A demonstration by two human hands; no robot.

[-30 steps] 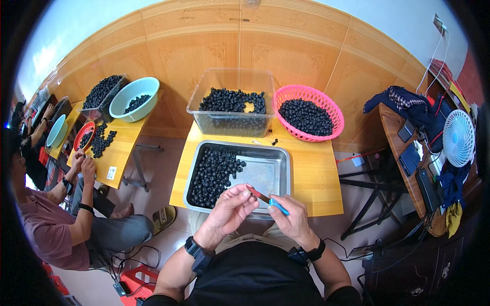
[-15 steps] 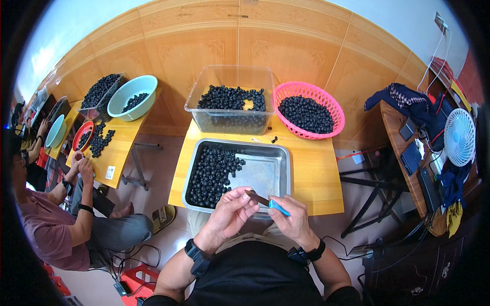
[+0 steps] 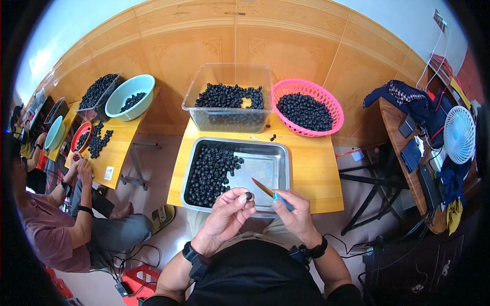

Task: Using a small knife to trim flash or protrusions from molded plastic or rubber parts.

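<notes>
Between thumb and fingertips, my left hand (image 3: 229, 210) pinches a small dark round fruit (image 3: 249, 196). My right hand (image 3: 296, 213) grips the turquoise handle of a small knife (image 3: 264, 188), whose blade points up and left, apart from the fruit. Just beyond both hands is a rectangular metal tray (image 3: 278, 151). Many similar dark fruits (image 3: 208, 173) fill its left side, while bare metal shows on its right.
Behind the tray stand a clear plastic bin (image 3: 224, 121) and a pink basket (image 3: 333, 109), both holding dark fruits. A co-worker (image 3: 56, 224) sits at another table on the left, near a pale green bowl (image 3: 120, 109). On the right, a white fan (image 3: 459, 135) stands by a cluttered wooden table.
The knife blade has swung away from my left fingertips toward the tray, with my right hand moving slightly right. The fruit in my left fingers now shows.
</notes>
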